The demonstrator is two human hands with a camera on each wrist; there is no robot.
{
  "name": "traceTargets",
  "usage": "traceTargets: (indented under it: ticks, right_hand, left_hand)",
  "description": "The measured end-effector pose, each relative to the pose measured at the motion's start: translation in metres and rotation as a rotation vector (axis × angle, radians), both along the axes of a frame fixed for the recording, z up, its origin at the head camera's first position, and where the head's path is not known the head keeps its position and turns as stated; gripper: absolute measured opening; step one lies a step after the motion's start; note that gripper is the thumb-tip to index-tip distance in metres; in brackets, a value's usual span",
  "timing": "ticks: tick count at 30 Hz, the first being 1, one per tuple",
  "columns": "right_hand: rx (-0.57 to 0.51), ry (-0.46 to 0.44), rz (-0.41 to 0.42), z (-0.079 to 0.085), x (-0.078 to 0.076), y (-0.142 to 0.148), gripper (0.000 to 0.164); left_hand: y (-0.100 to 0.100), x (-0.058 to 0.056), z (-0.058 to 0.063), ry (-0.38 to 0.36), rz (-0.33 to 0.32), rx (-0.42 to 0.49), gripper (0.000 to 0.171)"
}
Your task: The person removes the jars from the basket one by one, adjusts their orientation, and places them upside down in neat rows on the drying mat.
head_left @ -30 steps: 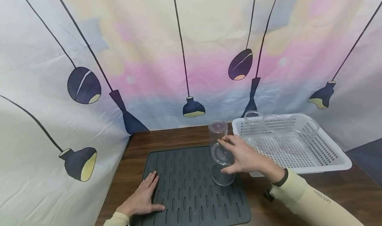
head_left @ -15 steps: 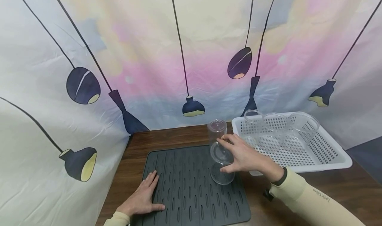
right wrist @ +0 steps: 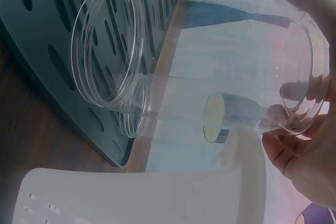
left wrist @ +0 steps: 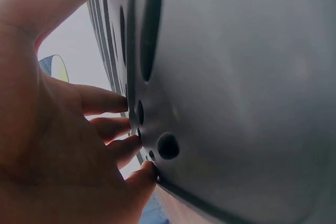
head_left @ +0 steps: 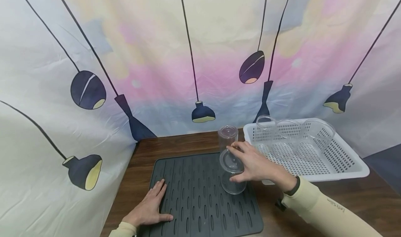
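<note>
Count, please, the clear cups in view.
5: the front cup in the right hand, the far cup behind it, and the left cup, middle cup and right cup in the white basket.

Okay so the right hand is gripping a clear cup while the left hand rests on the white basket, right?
Not quite: the left hand rests on the dark grey mat, as the head view shows. The right hand is indeed gripping a clear cup.

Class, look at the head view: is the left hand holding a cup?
No, the left hand rests its fingers and thumb on the grey mat and holds nothing.
</note>
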State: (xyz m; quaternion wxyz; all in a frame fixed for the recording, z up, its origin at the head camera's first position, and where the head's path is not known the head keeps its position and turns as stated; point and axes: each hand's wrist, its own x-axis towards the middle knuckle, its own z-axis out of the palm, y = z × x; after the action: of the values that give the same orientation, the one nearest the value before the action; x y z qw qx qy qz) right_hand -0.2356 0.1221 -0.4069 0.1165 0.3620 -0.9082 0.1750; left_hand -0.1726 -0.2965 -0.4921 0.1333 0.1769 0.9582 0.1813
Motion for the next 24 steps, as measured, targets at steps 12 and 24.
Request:
traceTargets:
  ticks: [12, 24]
  right_hand:
    - [-0.015, -0.009, 0.002, -0.0014, -0.0003, -0.0013, 0.102]
    - [-0.043, -0.013, -0.005, -0.0023, -0.0014, -0.0017, 0.1]
  left_hand:
    - [-0.0008, -0.0005, -0.001, -0.009, 0.0, -0.001, 0.118]
    - [-0.0011, -0.0008, -0.0009, -0.023, 0.0, 0.006, 0.118]
